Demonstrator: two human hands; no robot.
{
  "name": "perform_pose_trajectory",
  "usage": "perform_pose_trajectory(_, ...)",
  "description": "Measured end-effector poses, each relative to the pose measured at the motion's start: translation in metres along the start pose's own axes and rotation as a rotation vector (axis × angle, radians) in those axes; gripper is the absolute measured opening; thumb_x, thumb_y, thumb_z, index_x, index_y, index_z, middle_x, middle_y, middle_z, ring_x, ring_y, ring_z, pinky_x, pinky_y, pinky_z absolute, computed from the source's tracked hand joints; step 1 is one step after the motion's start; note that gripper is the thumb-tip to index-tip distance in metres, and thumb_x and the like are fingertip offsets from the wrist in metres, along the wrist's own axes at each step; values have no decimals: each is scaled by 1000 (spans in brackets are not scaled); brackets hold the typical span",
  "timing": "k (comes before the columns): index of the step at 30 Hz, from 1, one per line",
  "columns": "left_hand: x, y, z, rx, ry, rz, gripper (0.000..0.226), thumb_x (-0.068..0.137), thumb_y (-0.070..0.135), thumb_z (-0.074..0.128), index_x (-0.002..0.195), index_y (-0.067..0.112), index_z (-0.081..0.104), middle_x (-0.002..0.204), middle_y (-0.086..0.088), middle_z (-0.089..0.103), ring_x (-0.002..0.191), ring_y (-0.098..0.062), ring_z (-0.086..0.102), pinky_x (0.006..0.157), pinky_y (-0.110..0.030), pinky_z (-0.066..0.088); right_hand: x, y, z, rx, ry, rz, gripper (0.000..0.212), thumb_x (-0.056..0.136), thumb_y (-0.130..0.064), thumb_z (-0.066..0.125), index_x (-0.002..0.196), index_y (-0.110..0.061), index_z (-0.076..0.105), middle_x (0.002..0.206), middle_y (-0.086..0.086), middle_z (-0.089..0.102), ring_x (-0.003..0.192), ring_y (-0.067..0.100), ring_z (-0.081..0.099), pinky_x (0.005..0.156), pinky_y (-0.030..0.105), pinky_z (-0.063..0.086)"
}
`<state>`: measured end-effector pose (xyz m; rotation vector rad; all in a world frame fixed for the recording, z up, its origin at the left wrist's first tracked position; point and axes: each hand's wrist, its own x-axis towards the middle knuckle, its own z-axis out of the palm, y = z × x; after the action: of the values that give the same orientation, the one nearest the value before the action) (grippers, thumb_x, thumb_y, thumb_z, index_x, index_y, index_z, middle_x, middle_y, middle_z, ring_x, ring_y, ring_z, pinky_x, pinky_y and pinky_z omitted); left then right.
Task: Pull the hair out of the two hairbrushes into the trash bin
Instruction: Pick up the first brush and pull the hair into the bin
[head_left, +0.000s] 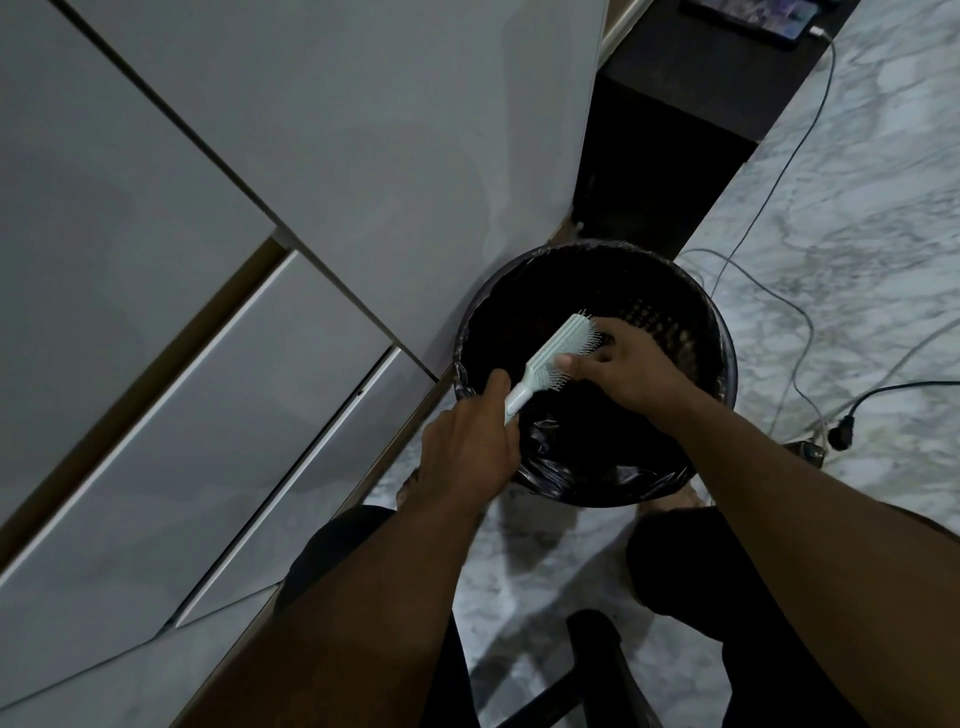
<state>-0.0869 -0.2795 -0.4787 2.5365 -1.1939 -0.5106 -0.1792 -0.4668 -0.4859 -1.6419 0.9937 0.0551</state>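
Note:
A pale mint hairbrush (558, 353) is held tilted over the round black trash bin (719, 332), which is lined with a black bag. My left hand (467, 447) is closed around the brush's handle at the bin's near-left rim. My right hand (623, 369) rests against the bristle side of the brush head, with the thumb on the brush's edge and the fingers pinched among the bristles. Any hair between the fingers is too dark to make out. Only one hairbrush is in view.
White cabinet doors and drawers (260, 260) fill the left. The floor is grey marble (857, 208). Cables (800, 322) and a black plug (841, 431) lie to the right of the bin. A dark unit (675, 130) with a phone (753, 15) on it stands behind. My knees and a dark stool frame (597, 670) are below.

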Motion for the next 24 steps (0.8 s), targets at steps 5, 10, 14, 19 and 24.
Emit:
perform_pose_trajectory(5, 1, 1, 0, 2, 27, 10, 24, 97, 30, 52, 118, 21, 43, 82, -4, 63, 66, -27, 59, 59, -41, 50, 2, -2, -7, 223, 48, 157, 35, 84, -42, 74, 73, -9, 76, 68, 8, 71, 67, 25, 67, 73, 37, 56)
perform_pose_trajectory(10, 0, 1, 0, -3, 49, 13, 18, 97, 28, 52, 112, 20, 44, 77, -2, 62, 60, -23, 56, 56, -39, 50, -1, -5, -8, 396, -76, 243, 34, 91, -32, 68, 80, -2, 76, 83, 18, 75, 80, 33, 70, 84, 41, 59)
perform_pose_trajectory(14, -1, 0, 0, 24, 48, -14, 20, 97, 28, 52, 114, 20, 45, 79, -2, 63, 62, -23, 56, 56, -37, 48, -2, -9, -10, 401, -72, 181, 41, 96, -25, 62, 57, -12, 65, 63, 12, 67, 70, 30, 63, 81, 46, 55)
perform_pose_trajectory(19, 1, -3, -2, 61, 37, -161, 28, 96, 27, 56, 121, 19, 45, 90, -5, 67, 67, -23, 55, 58, -33, 39, -4, -11, -19, 341, -64, 214, 44, 99, -28, 56, 59, -13, 68, 76, 17, 69, 79, 34, 67, 86, 46, 58)
perform_pose_trajectory(24, 2, -5, -5, 62, 48, -231, 28, 95, 27, 59, 118, 19, 44, 93, -6, 68, 69, -23, 55, 60, -33, 38, 3, -3, -35, -147, 39, 185, 24, 90, -31, 65, 103, -11, 64, 100, 13, 65, 96, 31, 61, 79, 34, 51)
